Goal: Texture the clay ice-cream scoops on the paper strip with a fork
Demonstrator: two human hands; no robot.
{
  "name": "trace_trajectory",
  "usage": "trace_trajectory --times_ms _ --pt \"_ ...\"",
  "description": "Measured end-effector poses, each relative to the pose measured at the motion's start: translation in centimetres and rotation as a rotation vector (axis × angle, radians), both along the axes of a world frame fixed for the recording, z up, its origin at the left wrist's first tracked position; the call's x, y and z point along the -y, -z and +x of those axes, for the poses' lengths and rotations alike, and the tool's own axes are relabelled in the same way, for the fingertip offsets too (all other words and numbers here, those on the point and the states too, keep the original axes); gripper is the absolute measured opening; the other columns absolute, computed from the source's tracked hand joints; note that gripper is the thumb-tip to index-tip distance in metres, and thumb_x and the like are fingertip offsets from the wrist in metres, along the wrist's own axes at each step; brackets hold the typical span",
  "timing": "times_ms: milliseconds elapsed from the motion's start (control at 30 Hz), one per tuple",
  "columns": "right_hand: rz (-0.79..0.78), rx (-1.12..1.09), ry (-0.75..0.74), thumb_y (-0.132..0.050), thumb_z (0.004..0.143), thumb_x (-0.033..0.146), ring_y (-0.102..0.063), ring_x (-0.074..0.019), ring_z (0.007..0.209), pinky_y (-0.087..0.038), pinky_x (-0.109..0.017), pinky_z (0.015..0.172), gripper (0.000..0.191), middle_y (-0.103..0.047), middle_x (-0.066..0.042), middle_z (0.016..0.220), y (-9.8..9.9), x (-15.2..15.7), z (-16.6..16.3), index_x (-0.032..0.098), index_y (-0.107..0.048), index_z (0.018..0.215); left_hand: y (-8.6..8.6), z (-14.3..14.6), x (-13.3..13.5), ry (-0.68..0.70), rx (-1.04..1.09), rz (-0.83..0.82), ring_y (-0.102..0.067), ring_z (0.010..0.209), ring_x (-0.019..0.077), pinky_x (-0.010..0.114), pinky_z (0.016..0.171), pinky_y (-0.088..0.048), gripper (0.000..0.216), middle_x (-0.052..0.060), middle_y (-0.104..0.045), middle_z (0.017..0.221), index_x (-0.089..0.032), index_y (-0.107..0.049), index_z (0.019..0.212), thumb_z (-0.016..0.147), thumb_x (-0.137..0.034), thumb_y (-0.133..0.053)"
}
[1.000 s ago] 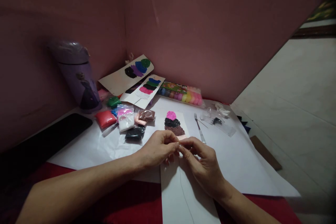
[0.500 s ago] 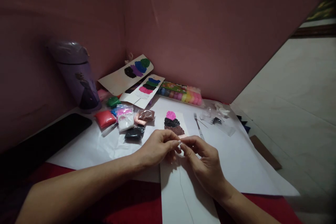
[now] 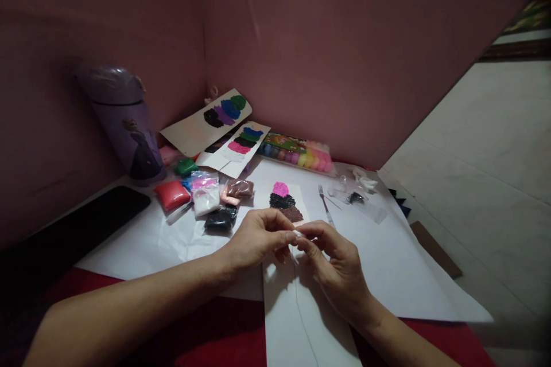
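Note:
Between the fingertips of my left hand (image 3: 263, 239) and my right hand (image 3: 336, 255) is a small piece of white clay (image 3: 297, 234). Both hands pinch it, thumbs and forefingers close together. Below them lies a long white card (image 3: 307, 321) with a thin line drawn down it. Its far end carries textured clay layers: pink (image 3: 280, 189) at the top, then black (image 3: 282, 201), then brown (image 3: 289, 214). Just beyond my right hand a fork (image 3: 326, 206) rests on the white paper, a thin pin-like stick beside it.
Bagged clay in red (image 3: 172, 195), white (image 3: 206, 200), black (image 3: 220, 218) and brown (image 3: 240, 188) lies to the left. A purple tumbler (image 3: 124, 132) and dark phone-like slab (image 3: 116, 206) stand beyond. Two decorated cards (image 3: 189, 132), a clay pack (image 3: 297, 152) and opened plastic wrappers (image 3: 365, 206) lie behind.
The white clay has turned slightly between my fingertips and shows as a longer shape. Both hands stay in nearly the same place, and the things around them have not moved.

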State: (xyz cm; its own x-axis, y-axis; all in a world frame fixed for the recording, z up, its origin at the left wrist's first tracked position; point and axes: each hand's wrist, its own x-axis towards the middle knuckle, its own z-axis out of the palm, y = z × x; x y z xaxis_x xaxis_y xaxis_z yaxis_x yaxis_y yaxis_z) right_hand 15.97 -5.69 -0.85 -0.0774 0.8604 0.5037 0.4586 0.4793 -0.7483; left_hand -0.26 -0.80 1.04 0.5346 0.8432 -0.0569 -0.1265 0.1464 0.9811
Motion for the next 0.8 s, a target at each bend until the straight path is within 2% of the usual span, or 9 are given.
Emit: trace_trajectory --times_ms 133,300,467,600,800 --pt "0.023 -0.018 -0.029 -0.059 0.089 0.018 -0.061 -0.0155 0.075 -0.049 -0.028 0.064 0.008 -0.064 -0.002 0.085 0.15 -0.20 0.06 0.022 -0.063 0.094 0.20 0.03 -0.06 0.006 0.015 -0.006 -0.052 0.045 0.0090 0.021 0.046 -0.043 0.029 -0.001 -0.057 0.051 -0.011 -0.057 0.070 0.065 -0.033 -0.075" --pt "0.062 -0.044 -0.031 -0.060 0.087 0.014 -0.061 -0.0148 0.075 -0.049 -0.027 0.063 0.010 -0.064 -0.002 0.087 0.09 -0.17 -0.11 0.022 -0.064 0.092 0.20 0.14 -0.20 0.008 0.013 -0.061 -0.057 0.046 0.0110 0.021 0.044 -0.045 0.039 0.000 -0.062 0.056 -0.011 -0.058 0.080 0.066 -0.042 -0.076" --pt "0.094 0.005 -0.038 -0.058 0.087 0.012 -0.059 -0.0145 0.072 -0.049 -0.027 0.061 0.011 -0.062 -0.002 0.082 -0.01 -0.05 -0.01 0.021 -0.063 0.090 0.24 0.13 -0.26 0.120 -0.001 -0.085 -0.055 0.042 0.0090 0.019 0.042 -0.043 0.041 0.001 -0.061 0.052 -0.010 -0.057 0.072 0.070 -0.048 -0.072" --pt "0.085 0.036 -0.012 -0.060 0.086 0.016 -0.058 -0.0157 0.075 -0.049 -0.028 0.061 0.009 -0.061 -0.003 0.084 -0.21 0.11 -0.01 0.020 -0.062 0.094 0.22 0.10 -0.22 0.083 0.013 -0.062 -0.054 0.041 0.0085 0.019 0.043 -0.043 0.037 -0.001 -0.059 0.049 -0.010 -0.057 0.073 0.070 -0.043 -0.073" --pt "-0.009 0.007 0.033 -0.057 0.090 0.021 -0.060 -0.0144 0.069 -0.049 -0.027 0.062 0.007 -0.063 -0.002 0.078 -0.20 0.04 -0.14 0.019 -0.063 0.088 0.07 0.15 -0.19 0.045 0.019 -0.030 -0.053 0.043 0.0083 0.020 0.043 -0.044 0.031 0.001 -0.062 0.057 -0.010 -0.058 0.073 0.070 -0.037 -0.072"
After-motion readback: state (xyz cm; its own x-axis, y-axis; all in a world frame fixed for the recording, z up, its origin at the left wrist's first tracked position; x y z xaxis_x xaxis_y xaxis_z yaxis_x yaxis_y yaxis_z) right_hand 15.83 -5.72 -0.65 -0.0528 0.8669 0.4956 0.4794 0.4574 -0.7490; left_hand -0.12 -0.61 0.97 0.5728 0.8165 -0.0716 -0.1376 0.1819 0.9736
